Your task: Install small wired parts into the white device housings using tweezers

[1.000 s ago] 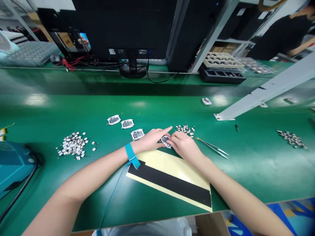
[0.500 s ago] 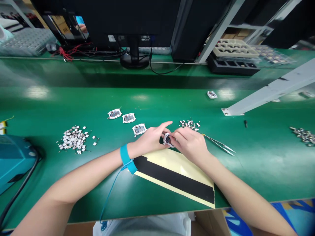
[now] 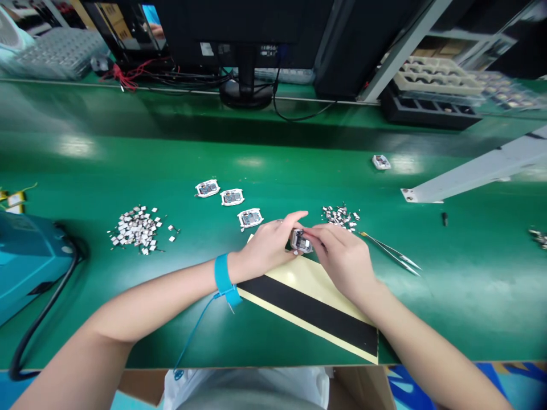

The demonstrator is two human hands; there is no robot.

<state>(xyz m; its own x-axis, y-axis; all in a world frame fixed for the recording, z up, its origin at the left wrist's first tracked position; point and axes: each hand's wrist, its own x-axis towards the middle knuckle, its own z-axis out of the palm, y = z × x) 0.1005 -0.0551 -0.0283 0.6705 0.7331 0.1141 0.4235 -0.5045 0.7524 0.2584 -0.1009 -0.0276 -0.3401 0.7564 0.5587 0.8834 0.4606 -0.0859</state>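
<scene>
A small circuit board in a white frame [image 3: 301, 241] is pinched between my left hand [image 3: 269, 244] and my right hand [image 3: 341, 259], just above the mat. Fingers hide part of its edges. Close to my left hand, several similar framed boards [image 3: 250, 218] lie in a row. A small heap of tiny metal-and-white parts [image 3: 341, 216] sits beyond my right hand, and steel tweezers [image 3: 391, 253] lie to its right. Under my wrists lies a cream sheet with a black strip [image 3: 307, 310]. A blue antistatic strap [image 3: 223, 273] circles my left wrist.
A larger heap of white parts [image 3: 137, 229] lies on the green mat [image 3: 256, 154] at left, beside a teal machine [image 3: 29, 267]. One framed board [image 3: 381, 162] lies farther back. A monitor [image 3: 247, 68], black trays [image 3: 429, 111] and a white rail [image 3: 478, 173] stand beyond.
Both hands have lifted the board off the mat and hold it more by its edges, with more of it showing. The whole scene has shifted in view as my head moved.
</scene>
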